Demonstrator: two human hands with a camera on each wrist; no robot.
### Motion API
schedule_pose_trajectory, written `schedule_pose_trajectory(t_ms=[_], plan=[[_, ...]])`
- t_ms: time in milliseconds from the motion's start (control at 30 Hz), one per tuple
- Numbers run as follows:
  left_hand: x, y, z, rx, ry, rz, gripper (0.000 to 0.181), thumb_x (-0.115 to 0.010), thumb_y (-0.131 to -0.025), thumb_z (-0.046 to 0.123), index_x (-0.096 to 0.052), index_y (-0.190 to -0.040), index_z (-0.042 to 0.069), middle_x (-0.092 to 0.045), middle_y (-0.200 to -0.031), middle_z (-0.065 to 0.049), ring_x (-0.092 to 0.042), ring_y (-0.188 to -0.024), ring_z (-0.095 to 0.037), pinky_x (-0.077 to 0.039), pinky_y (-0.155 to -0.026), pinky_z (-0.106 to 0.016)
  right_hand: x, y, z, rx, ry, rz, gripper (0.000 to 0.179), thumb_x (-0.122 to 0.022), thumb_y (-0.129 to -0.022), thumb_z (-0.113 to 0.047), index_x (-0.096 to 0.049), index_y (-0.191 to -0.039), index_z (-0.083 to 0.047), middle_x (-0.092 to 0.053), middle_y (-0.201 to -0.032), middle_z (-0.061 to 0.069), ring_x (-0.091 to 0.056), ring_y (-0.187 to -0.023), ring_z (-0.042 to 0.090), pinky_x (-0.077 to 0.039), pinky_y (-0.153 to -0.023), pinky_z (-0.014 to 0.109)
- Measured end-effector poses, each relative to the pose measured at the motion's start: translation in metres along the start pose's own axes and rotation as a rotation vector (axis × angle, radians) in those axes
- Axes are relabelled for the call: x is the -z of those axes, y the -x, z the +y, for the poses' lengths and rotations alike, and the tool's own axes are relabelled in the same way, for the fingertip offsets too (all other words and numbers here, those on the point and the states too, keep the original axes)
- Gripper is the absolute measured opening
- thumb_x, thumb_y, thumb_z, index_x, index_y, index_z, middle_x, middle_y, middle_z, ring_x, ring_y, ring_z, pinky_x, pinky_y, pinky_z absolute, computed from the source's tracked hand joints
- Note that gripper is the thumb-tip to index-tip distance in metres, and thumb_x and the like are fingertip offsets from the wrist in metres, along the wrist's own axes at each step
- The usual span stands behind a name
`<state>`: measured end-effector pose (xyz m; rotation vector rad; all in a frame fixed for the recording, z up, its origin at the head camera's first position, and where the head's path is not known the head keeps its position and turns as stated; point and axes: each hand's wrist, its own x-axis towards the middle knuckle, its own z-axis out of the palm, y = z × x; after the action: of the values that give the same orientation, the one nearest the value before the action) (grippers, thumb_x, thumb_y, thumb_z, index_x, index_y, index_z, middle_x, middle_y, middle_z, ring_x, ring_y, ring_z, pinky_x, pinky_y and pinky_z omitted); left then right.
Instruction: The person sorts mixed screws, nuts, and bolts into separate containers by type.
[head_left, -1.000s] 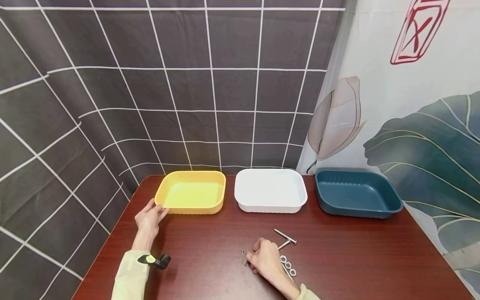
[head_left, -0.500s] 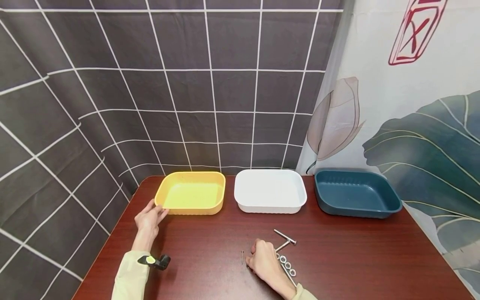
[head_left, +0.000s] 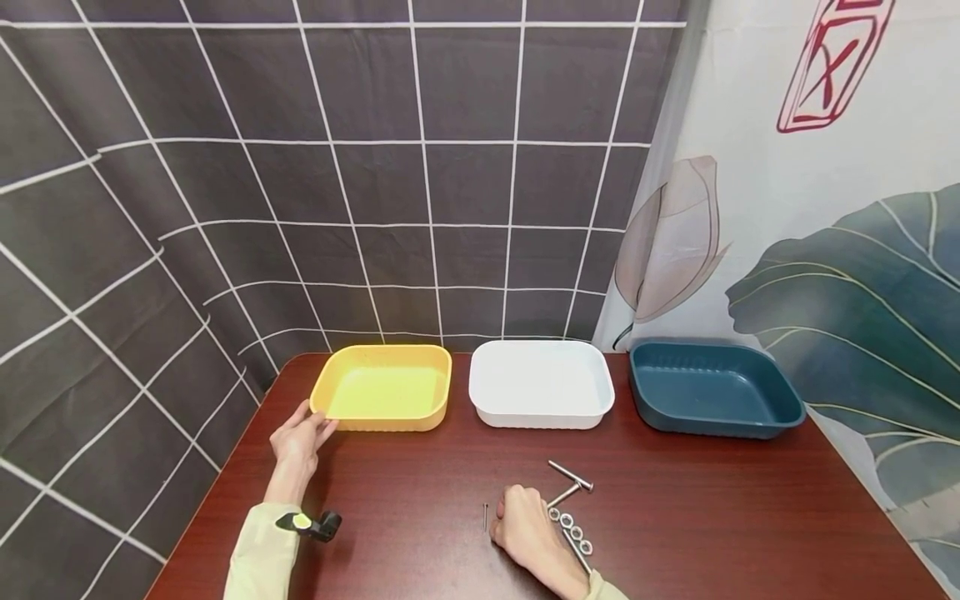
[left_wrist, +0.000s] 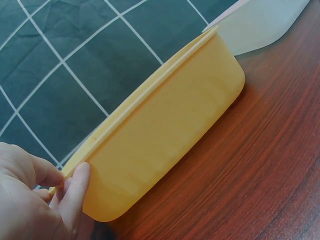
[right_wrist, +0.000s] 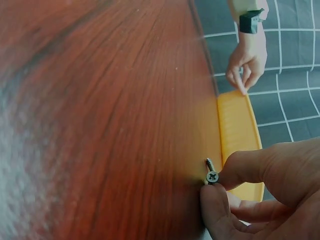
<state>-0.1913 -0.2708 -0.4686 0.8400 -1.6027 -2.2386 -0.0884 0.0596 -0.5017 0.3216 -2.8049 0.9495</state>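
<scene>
My left hand (head_left: 296, 442) holds the near left corner of the yellow tray (head_left: 386, 423). In the left wrist view, its thumb and fingers pinch the rim of that tray (left_wrist: 160, 135). Low over the table, my right hand (head_left: 525, 529) has its fingers bent. A small cross-head screw (right_wrist: 212, 177) is pinched between the thumb and forefinger in the right wrist view. Another small screw (head_left: 485, 517) lies just left of this hand. To its right lie several nuts (head_left: 576, 532) and long bolts (head_left: 570, 475), one bolt partly hidden by the wrist.
A white tray (head_left: 543, 418) and a dark blue tray (head_left: 716, 423) stand beside the yellow one along the back of the brown table (head_left: 405, 508). Behind them hangs a grey curtain (head_left: 468, 183) with white grid lines. A black device (head_left: 318, 524) is strapped to the left wrist.
The second small screw by my right fingertips no longer shows on the table. My right hand has drawn slightly back, uncovering another nut. My left hand stays at the yellow tray.
</scene>
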Motion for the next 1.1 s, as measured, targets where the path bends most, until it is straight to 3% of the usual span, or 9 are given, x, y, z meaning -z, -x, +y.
schedule_pose_trajectory(t_ms=[200, 367, 567, 667, 900, 1100], plan=[[0.000, 0.000, 0.000, -0.009, -0.011, 0.010, 0.061, -0.053, -0.092, -0.011, -0.041, -0.149, 0.002, -0.065, -0.100, -0.008, -0.071, -0.067, -0.009, -0.061, -0.077, -0.024, 0.005, -0.003, 0.004, 0.000, -0.079, -0.001, 0.020, -0.065, -0.055, 0.001, -0.058, -0.058, -0.017, -0.052, -0.054, -0.008, -0.049, -0.049, 0.007, -0.043, -0.040, 0.023], [-0.001, -0.002, -0.001, -0.016, 0.014, 0.005, 0.061, -0.053, -0.091, -0.012, -0.041, -0.149, 0.001, -0.066, -0.085, -0.002, -0.070, -0.065, -0.009, -0.061, -0.077, -0.024, 0.016, -0.011, 0.007, -0.061, -0.273, -0.059, 0.016, -0.066, -0.060, 0.003, -0.064, -0.067, -0.011, -0.056, -0.053, -0.011, -0.051, -0.044, 0.002, -0.048, -0.043, 0.020], [-0.001, -0.001, -0.001, -0.021, 0.023, 0.001, 0.061, -0.052, -0.091, -0.013, -0.040, -0.149, 0.000, -0.064, -0.081, 0.002, -0.070, -0.064, -0.008, -0.061, -0.076, -0.024, 0.030, -0.026, 0.007, -0.122, -0.464, -0.110, 0.014, -0.063, -0.067, 0.006, -0.066, -0.077, -0.003, -0.062, -0.059, -0.004, -0.060, -0.045, 0.010, -0.052, -0.040, 0.023], [0.000, -0.001, -0.001, -0.020, 0.022, -0.004, 0.060, -0.053, -0.092, -0.012, -0.039, -0.149, -0.001, -0.064, -0.082, 0.003, -0.070, -0.065, -0.008, -0.061, -0.076, -0.024, 0.035, -0.033, 0.006, -0.133, -0.512, -0.116, 0.013, -0.062, -0.069, 0.005, -0.067, -0.079, -0.002, -0.065, -0.062, -0.001, -0.063, -0.048, 0.015, -0.055, -0.041, 0.026], [0.001, -0.002, -0.003, -0.021, 0.031, -0.003, 0.061, -0.053, -0.091, -0.013, -0.040, -0.149, -0.001, -0.065, -0.080, 0.002, -0.070, -0.066, -0.008, -0.061, -0.077, -0.024, 0.041, -0.047, 0.000, -0.138, -0.606, -0.116, 0.011, -0.063, -0.072, 0.007, -0.067, -0.081, 0.002, -0.066, -0.065, 0.004, -0.067, -0.052, 0.022, -0.064, -0.054, 0.045], [0.000, -0.002, -0.002, -0.015, 0.036, 0.001, 0.059, -0.053, -0.091, -0.013, -0.042, -0.148, 0.000, -0.065, -0.075, 0.002, -0.069, -0.064, -0.008, -0.061, -0.076, -0.024, 0.045, -0.062, -0.009, -0.141, -0.650, -0.123, 0.014, -0.059, -0.071, 0.009, -0.067, -0.081, 0.003, -0.067, -0.066, 0.005, -0.067, -0.053, 0.022, -0.064, -0.057, 0.044]])
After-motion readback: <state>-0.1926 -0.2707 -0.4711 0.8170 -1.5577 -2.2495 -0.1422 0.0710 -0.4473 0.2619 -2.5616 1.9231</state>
